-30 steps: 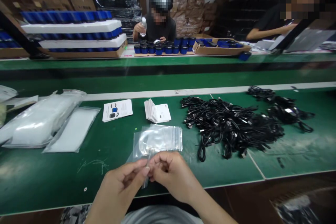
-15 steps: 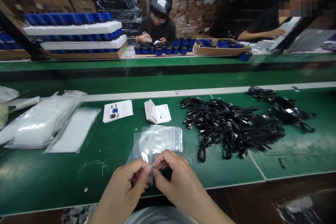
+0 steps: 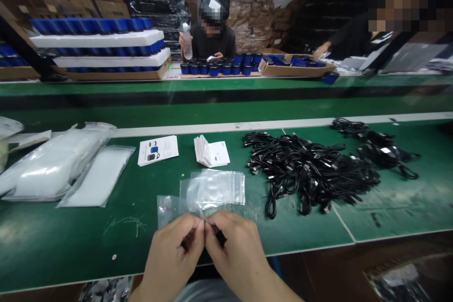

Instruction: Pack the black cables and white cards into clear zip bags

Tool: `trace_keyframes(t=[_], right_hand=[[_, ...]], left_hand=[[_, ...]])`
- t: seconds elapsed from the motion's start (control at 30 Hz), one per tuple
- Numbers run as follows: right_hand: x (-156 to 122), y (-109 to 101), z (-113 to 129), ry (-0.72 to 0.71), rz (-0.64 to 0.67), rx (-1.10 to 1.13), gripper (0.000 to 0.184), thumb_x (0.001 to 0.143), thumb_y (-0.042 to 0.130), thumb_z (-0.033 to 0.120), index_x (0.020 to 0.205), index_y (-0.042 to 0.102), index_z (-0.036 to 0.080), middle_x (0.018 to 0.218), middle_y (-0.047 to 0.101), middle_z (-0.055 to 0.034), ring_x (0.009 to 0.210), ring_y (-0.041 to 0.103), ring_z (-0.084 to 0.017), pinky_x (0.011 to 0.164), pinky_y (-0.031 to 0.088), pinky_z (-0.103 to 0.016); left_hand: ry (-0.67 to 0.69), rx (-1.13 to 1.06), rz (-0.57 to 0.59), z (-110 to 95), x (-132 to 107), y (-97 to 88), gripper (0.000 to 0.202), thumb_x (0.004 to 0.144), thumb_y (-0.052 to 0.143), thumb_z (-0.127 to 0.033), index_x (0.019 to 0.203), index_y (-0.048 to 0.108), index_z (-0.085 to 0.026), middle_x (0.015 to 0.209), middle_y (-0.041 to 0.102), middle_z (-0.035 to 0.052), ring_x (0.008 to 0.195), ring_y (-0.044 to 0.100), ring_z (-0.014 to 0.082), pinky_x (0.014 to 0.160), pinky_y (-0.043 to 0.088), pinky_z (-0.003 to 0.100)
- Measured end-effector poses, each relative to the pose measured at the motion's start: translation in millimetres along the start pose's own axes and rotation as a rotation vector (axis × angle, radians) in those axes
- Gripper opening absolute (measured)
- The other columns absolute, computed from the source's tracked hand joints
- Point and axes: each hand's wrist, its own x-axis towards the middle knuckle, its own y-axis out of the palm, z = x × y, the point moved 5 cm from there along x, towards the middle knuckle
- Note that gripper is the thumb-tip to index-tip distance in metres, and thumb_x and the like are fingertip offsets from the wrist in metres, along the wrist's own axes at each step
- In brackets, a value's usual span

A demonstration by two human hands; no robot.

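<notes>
My left hand (image 3: 177,252) and my right hand (image 3: 235,252) meet at the near edge of the green table (image 3: 71,240). Both pinch the edge of one small clear zip bag (image 3: 169,206), fingertips touching at its rim. The bag lies spread flat to the left, just above my hands. Behind it rests a stack of clear zip bags (image 3: 214,188). A pile of black cables (image 3: 307,170) lies to the right, past my right hand.
A printed card (image 3: 157,149) and a stack of folded leaflets (image 3: 211,151) lie behind the bags. Large white plastic bags (image 3: 56,163) fill the left. Across the belt two people work beside trays of blue caps (image 3: 219,66).
The bag pinched between my fingers has turned from upright and folded to spread flat toward the left. My hands dropped slightly. The person opposite raised a bottle.
</notes>
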Motion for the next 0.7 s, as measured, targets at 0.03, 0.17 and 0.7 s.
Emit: trace_keyframes(t=[0.03, 0.17, 0.7], right_hand=[[1, 0, -2, 0.006, -0.012, -0.044, 0.022, 0.08, 0.045, 0.015, 0.062, 0.056, 0.019, 0.057, 0.06, -0.0009, 0.053, 0.057, -0.015, 0.051, 0.034, -0.024], [6, -2, -8, 0.063, 0.004, -0.043, 0.019, 0.079, 0.047, 0.013, 0.063, 0.056, 0.019, 0.06, 0.061, -0.0011, 0.056, 0.057, -0.014, 0.054, 0.035, -0.023], [68, -32, -14, 0.089, 0.125, 0.176, 0.036, 0.088, 0.053, 0.04, 0.115, 0.053, 0.016, 0.111, 0.062, -0.0106, 0.102, 0.057, -0.022, 0.083, 0.043, -0.033]], left_hand=[[-0.001, 0.022, -0.031, 1, -1, -0.8, 0.028, 0.086, 0.047, -0.025, 0.059, 0.053, -0.02, 0.052, 0.053, -0.0052, 0.045, 0.052, 0.0078, 0.047, 0.04, 0.016], [-0.045, 0.057, -0.073, 7, -4, -2.3, 0.026, 0.083, 0.047, -0.021, 0.057, 0.048, -0.02, 0.049, 0.049, -0.0063, 0.043, 0.048, 0.0069, 0.047, 0.039, 0.015], [-0.268, -0.102, -0.006, 26, -7, 6.9, 0.029, 0.084, 0.042, -0.028, 0.056, 0.046, -0.021, 0.047, 0.046, -0.0056, 0.043, 0.045, 0.0092, 0.046, 0.036, 0.019]])
